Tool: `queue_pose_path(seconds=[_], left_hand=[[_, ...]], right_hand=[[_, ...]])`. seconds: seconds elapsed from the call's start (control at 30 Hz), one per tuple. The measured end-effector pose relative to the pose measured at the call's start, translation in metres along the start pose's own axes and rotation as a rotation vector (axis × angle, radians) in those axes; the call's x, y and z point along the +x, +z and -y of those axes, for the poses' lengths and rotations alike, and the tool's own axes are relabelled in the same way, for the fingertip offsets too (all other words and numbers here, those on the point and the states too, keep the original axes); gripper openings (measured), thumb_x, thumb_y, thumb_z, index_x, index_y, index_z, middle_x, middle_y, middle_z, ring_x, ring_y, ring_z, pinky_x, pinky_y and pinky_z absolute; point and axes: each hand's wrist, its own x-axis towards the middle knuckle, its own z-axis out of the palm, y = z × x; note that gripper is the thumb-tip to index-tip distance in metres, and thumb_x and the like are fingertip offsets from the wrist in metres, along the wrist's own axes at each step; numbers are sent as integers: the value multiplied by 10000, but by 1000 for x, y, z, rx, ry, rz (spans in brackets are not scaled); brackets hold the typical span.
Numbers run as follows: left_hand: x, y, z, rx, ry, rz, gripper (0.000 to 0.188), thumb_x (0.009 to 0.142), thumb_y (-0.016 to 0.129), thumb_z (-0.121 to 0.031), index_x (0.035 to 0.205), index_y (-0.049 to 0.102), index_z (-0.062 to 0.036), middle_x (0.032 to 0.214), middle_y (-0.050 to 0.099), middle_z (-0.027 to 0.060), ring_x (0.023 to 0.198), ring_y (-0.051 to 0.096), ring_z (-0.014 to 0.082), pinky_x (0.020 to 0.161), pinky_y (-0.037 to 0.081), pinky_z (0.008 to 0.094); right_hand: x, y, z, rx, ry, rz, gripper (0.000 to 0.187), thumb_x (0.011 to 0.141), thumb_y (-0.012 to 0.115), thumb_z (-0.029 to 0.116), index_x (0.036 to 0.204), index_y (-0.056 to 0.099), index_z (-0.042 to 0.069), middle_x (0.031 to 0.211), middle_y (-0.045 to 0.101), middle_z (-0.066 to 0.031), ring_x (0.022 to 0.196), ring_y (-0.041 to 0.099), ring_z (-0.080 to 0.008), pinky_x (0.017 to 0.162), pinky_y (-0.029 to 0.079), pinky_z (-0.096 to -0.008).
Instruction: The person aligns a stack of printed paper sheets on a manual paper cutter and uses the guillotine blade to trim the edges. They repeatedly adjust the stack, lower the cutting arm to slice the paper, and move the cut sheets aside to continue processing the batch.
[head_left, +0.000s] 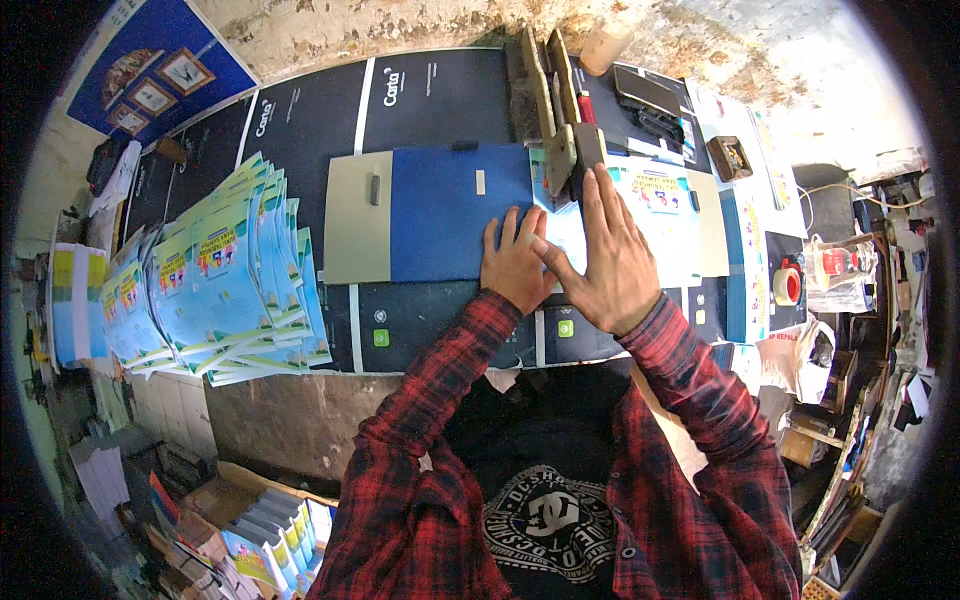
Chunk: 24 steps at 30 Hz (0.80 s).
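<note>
My left hand (515, 260) lies with fingers stretched out at the right edge of a flat blue board (435, 215). Just beside it is my right hand (612, 250), its fingers straight and its thumb reaching toward the left hand. The right fingertips are at the lower end of a dark, narrow pressing tool (587, 155) with long upright bars. Under and around the right hand lies a light-blue printed sheet (660, 235). A pale grey board (358, 215) with a small dark bar on it sits left of the blue board.
Fanned stacks of printed light-blue covers (215, 265) fill the table's left side. Toward the right are a blue-edged stack (742, 265), a tape roll (788, 286), a small wooden box (730, 158) and a dark phone-like slab (647, 92). A beige cup (604, 48) stands by the wall.
</note>
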Motion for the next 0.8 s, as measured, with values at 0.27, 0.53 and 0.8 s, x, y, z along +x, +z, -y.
queue_pose_path(seconds=[0.27, 0.53, 0.8], left_hand=[[0, -2, -1, 3, 8, 16, 627, 858, 565, -377, 1347, 493, 9, 1404, 456, 130, 1293, 407, 344, 1079, 282, 531], [4, 0, 2, 45, 35, 28, 591, 900, 554, -419, 1395, 450, -115, 1385, 454, 134, 1273, 407, 392, 1034, 287, 601], [16, 5, -22, 153, -2, 31, 555, 901, 547, -394, 1417, 455, -214, 1322, 463, 142, 1223, 416, 409, 988, 322, 664]], right_hand=[[-17, 55, -4, 44, 1, -125, 956, 819, 667, 385, 1495, 174, -77, 1552, 205, -272, 1414, 289, -430, 1124, 306, -488], [49, -71, -52, 902, 52, 413, 590, 925, 579, 412, 1348, 518, 6, 1250, 612, -203, 1079, 619, -312, 963, 449, -358], [-16, 38, -271, -86, 549, -82, 848, 679, 803, 576, 1235, 504, 10, 1122, 633, -258, 1050, 629, -378, 909, 496, -442]])
